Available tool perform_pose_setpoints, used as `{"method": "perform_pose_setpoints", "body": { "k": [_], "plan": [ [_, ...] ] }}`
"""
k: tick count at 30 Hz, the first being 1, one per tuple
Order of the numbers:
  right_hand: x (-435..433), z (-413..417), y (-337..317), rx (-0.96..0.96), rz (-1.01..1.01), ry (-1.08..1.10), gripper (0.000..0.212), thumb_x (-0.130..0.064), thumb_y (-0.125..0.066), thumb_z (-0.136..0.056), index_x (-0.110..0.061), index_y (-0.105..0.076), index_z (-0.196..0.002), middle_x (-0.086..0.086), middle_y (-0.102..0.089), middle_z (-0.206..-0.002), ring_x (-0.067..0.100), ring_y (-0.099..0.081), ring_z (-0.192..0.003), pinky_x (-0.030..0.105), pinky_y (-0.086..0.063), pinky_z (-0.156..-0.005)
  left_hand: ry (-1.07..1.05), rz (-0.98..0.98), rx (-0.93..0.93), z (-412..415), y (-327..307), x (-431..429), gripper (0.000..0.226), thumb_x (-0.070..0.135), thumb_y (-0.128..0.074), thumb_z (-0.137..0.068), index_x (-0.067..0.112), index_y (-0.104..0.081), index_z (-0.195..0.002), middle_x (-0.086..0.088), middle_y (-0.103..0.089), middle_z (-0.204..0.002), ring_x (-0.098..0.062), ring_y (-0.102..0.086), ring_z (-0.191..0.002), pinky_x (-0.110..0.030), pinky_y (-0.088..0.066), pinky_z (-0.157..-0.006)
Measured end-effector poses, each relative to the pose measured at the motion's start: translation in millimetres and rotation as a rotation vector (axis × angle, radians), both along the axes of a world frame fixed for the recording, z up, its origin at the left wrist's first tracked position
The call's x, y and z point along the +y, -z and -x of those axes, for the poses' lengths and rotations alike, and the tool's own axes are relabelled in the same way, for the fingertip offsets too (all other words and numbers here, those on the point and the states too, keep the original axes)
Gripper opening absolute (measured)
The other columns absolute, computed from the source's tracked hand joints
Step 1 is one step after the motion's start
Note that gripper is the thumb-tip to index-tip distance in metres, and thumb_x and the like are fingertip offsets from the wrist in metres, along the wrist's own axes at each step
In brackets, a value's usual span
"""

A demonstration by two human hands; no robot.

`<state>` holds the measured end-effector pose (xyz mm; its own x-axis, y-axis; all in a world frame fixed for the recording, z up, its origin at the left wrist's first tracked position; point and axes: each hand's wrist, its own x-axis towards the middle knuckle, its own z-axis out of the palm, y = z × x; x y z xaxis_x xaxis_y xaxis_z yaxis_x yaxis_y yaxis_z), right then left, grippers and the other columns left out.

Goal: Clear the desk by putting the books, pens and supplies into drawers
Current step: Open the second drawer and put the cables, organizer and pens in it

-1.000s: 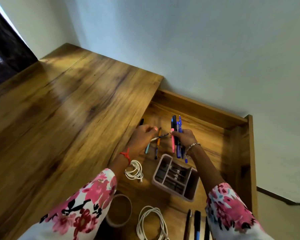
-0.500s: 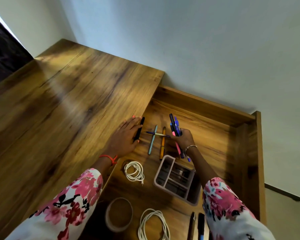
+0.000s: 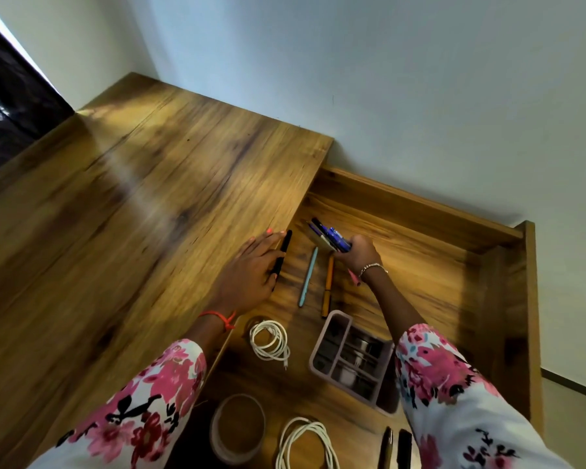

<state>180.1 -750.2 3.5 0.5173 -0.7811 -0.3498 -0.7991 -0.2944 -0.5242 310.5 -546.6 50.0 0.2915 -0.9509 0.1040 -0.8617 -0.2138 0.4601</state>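
The open drawer (image 3: 420, 238) is filling the right half of the frame, below the edge of the desk (image 3: 132, 214). At centre, the left hand (image 3: 251, 269) is lying flat with fingers stretched out, its fingertips touching a black pen (image 3: 282, 252) at the drawer's left wall; it is not gripping anything. Just right of it, the right hand (image 3: 361, 255) is closing around a bundle of pens (image 3: 329, 235), mostly blue and dark, fanning up and left from the fist. Between the hands, a light blue pen (image 3: 308, 276) and an orange pen (image 3: 328, 286) are lying side by side on the drawer floor. Below them a pink organiser (image 3: 318, 346) is sitting beside a coiled white cable (image 3: 269, 340). Along the bottom edge a tape roll (image 3: 237, 428), a second cable (image 3: 307, 441) and two dark pens (image 3: 394, 448) are resting.
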Motion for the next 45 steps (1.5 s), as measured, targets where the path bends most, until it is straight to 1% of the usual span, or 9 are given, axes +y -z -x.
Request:
{"method": "perform_pose_setpoints", "body": {
  "k": [8,16,23,27,30,35,38,41,45],
  "plan": [
    [-24,-36,-6,0.099,0.134,-0.121,0.026,-0.020,-0.062,-0.085,-0.004,-0.059,-0.105,0.017,-0.061,-0.107,0.031,-0.059,-0.096,0.034,-0.044,-0.071,-0.009,-0.007,0.023,-3,2,0,0.038,0.010,-0.055,-0.084,0.017,-0.057,-0.121,0.006,-0.026,-0.153,0.000,-0.005,-0.139,-0.025,-0.005,-0.116],
    [-43,-49,2,0.063,0.186,-0.150,0.025,-0.017,-0.063,-0.084,-0.008,-0.065,-0.107,0.016,-0.066,-0.101,0.031,-0.062,-0.091,0.035,-0.048,-0.070,-0.026,-0.017,0.024,-4,4,0,0.034,0.012,-0.055,-0.085,0.021,-0.058,-0.118,0.010,-0.026,-0.152,0.003,-0.005,-0.140,-0.024,-0.005,-0.115],
    [-66,-64,2,0.196,0.372,-0.310,0.023,-0.011,-0.060,-0.086,-0.010,-0.062,-0.109,0.014,-0.065,-0.107,0.033,-0.061,-0.099,0.037,-0.048,-0.076,-0.024,-0.005,0.026,-6,7,0,0.030,0.012,-0.057,-0.084,0.022,-0.060,-0.113,0.014,-0.026,-0.150,0.011,0.001,-0.137,-0.012,0.004,-0.111],
    [-72,-65,7,0.193,0.366,-0.320,0.025,-0.009,-0.060,-0.086,-0.008,-0.061,-0.111,0.016,-0.063,-0.110,0.035,-0.060,-0.102,0.039,-0.049,-0.078,-0.022,0.006,0.055,-6,7,1,0.030,0.010,-0.057,-0.083,0.021,-0.061,-0.110,0.017,-0.024,-0.149,0.004,-0.007,-0.140,-0.021,-0.005,-0.115],
    [-74,-58,6,0.134,0.374,-0.313,0.027,-0.015,-0.059,-0.087,-0.012,-0.061,-0.114,0.014,-0.063,-0.112,0.034,-0.058,-0.105,0.038,-0.047,-0.078,-0.022,0.005,0.058,-6,7,1,0.029,0.010,-0.057,-0.084,0.021,-0.061,-0.110,0.022,-0.019,-0.146,0.005,-0.006,-0.139,-0.021,-0.005,-0.115],
    [-71,-38,0,0.040,0.380,-0.265,0.031,-0.013,-0.057,-0.088,-0.014,-0.058,-0.118,0.014,-0.065,-0.110,0.032,-0.058,-0.104,0.038,-0.047,-0.077,-0.027,0.009,0.071,-5,6,0,0.028,0.008,-0.057,-0.083,0.019,-0.062,-0.108,0.013,-0.027,-0.149,0.001,-0.010,-0.140,-0.024,-0.008,-0.116],
    [-68,-23,-7,-0.069,0.301,-0.122,0.026,-0.015,-0.059,-0.088,-0.005,-0.060,-0.112,0.019,-0.066,-0.101,0.033,-0.060,-0.094,0.029,-0.038,-0.066,-0.028,0.005,0.071,-5,5,0,0.027,0.007,-0.058,-0.083,0.019,-0.062,-0.108,0.010,-0.029,-0.150,0.000,-0.010,-0.140,-0.025,-0.008,-0.115],
    [-59,-3,-15,-0.228,0.087,0.081,0.019,-0.011,-0.064,-0.083,0.003,-0.065,-0.096,0.023,-0.068,-0.090,0.025,-0.060,-0.072,0.026,-0.041,-0.062,-0.021,0.008,0.069,-5,5,0,0.028,0.006,-0.058,-0.083,0.018,-0.063,-0.107,0.007,-0.030,-0.150,-0.001,-0.012,-0.140,-0.025,-0.010,-0.115],
    [-32,33,-12,-0.220,-0.177,0.275,0.021,-0.008,-0.068,-0.080,0.007,-0.063,-0.093,0.023,-0.066,-0.084,0.012,-0.051,-0.052,0.017,-0.042,-0.038,-0.019,0.015,0.068,-5,3,0,0.029,0.005,-0.058,-0.081,0.017,-0.063,-0.107,0.005,-0.032,-0.150,-0.003,-0.014,-0.140,-0.027,-0.013,-0.115]
  ]
}}
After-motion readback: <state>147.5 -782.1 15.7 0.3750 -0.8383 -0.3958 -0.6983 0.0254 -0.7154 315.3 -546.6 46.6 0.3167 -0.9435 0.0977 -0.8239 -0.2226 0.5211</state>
